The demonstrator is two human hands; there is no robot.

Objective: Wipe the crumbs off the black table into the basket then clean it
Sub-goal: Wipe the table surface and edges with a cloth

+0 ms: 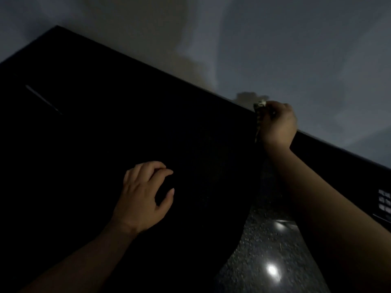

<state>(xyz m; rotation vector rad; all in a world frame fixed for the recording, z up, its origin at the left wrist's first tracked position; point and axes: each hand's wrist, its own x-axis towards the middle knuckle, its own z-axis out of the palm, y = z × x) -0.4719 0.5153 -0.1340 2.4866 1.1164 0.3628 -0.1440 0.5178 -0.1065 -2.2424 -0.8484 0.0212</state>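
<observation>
Currently right hand (278,123) fingers clench a patterned cloth (260,105) at far edge of black worktop (105,123); likely soft, light, best bunched. Meanwhile left hand (143,197) fingers loosely curled, empty.

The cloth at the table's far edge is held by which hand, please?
The right hand grips the patterned cloth at the far edge of the black table; the left hand holds nothing and is loosely curled over it.
</observation>
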